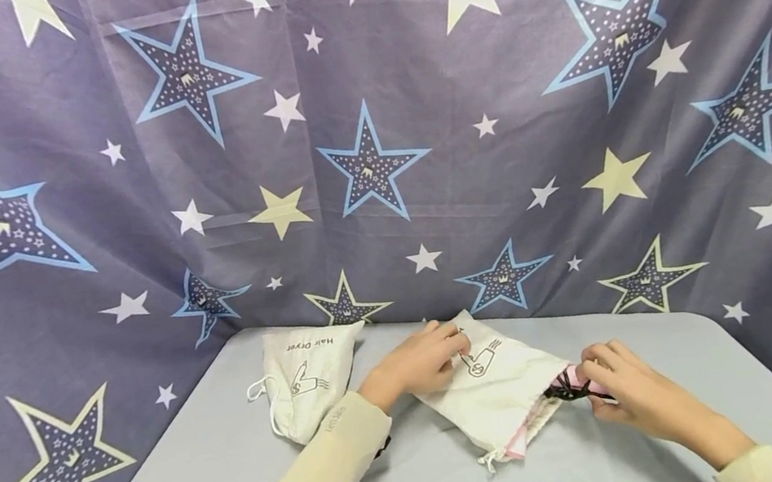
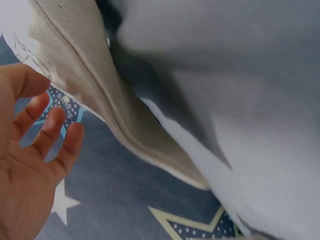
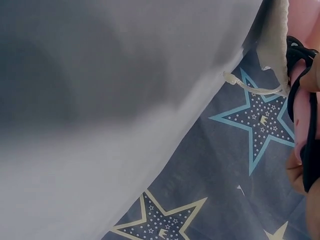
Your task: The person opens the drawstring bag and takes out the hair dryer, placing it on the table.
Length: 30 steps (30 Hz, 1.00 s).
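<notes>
A white drawstring cloth bag with a printed hair dryer lies tilted on the table, its mouth toward the right. My left hand is at the bag's far end, fingers loosely bent. In the left wrist view that hand has its fingers spread apart beside the bag, gripping nothing. At the bag's mouth my right hand grips a pink hair dryer wrapped in its black cord. Part of the dryer is hidden by the bag and my fingers.
Another white drawstring bag, printed "Hair Dryer", lies left of my left hand. Both bags rest on a pale grey-blue table. A star-patterned curtain hangs behind the table's far edge.
</notes>
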Each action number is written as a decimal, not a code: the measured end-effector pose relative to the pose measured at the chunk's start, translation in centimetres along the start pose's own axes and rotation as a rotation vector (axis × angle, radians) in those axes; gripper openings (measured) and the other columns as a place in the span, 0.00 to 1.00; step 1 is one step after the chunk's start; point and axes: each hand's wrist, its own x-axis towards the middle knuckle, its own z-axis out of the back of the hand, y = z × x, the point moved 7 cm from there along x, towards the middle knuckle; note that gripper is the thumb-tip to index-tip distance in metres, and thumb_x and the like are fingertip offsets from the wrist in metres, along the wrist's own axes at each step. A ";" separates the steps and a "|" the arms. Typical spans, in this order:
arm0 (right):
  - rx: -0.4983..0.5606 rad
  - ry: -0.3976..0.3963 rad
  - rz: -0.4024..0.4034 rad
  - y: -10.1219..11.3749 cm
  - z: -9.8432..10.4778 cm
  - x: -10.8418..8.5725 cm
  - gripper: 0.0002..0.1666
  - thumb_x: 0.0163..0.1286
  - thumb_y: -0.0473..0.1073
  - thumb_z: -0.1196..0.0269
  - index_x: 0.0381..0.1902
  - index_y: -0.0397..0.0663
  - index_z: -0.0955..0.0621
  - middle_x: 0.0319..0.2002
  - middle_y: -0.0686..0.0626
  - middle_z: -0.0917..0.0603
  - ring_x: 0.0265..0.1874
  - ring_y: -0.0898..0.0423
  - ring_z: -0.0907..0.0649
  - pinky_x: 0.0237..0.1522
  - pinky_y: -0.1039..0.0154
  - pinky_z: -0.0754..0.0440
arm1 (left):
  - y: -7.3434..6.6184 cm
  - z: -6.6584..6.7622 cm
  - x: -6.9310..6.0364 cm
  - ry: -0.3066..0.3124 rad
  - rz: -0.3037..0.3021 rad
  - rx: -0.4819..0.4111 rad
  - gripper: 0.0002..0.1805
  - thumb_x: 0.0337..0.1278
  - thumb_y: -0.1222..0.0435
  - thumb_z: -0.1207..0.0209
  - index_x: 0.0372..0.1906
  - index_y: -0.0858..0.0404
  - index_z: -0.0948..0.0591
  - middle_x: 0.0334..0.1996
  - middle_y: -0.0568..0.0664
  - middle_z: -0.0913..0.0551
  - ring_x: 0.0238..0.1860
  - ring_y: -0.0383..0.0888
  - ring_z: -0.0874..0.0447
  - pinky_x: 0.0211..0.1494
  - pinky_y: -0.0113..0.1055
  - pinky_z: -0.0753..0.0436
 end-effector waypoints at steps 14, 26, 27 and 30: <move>-0.002 0.019 0.025 1.0 0.1 0.5 0.17 0.45 0.39 0.35 0.37 0.53 0.23 0.45 0.54 0.23 0.43 0.56 0.27 0.48 0.65 0.30 | -1.1 -1.4 2.2 0.050 0.025 -0.137 0.35 0.42 0.71 0.39 0.59 0.43 0.29 0.58 0.32 0.33 0.56 0.34 0.37 0.55 0.27 0.28; 0.021 -0.074 0.148 2.6 0.6 0.9 0.11 0.53 0.40 0.43 0.36 0.50 0.22 0.42 0.55 0.23 0.40 0.55 0.27 0.47 0.65 0.30 | -1.7 -1.1 2.8 0.052 -0.040 -0.034 0.26 0.49 0.74 0.40 0.51 0.47 0.27 0.52 0.36 0.26 0.52 0.37 0.33 0.55 0.33 0.30; 0.020 -0.075 0.147 2.6 0.6 0.9 0.11 0.53 0.40 0.43 0.36 0.50 0.22 0.42 0.55 0.23 0.40 0.55 0.27 0.47 0.65 0.30 | -1.6 -1.1 2.8 0.055 -0.038 -0.029 0.25 0.50 0.74 0.40 0.51 0.47 0.27 0.52 0.36 0.26 0.52 0.37 0.33 0.56 0.34 0.30; 0.021 -0.074 0.141 2.7 0.6 0.9 0.11 0.52 0.40 0.42 0.36 0.50 0.22 0.42 0.55 0.23 0.40 0.55 0.27 0.47 0.65 0.30 | -1.6 -1.3 2.8 0.058 -0.043 -0.020 0.21 0.53 0.74 0.40 0.48 0.47 0.27 0.50 0.35 0.24 0.52 0.38 0.31 0.56 0.34 0.30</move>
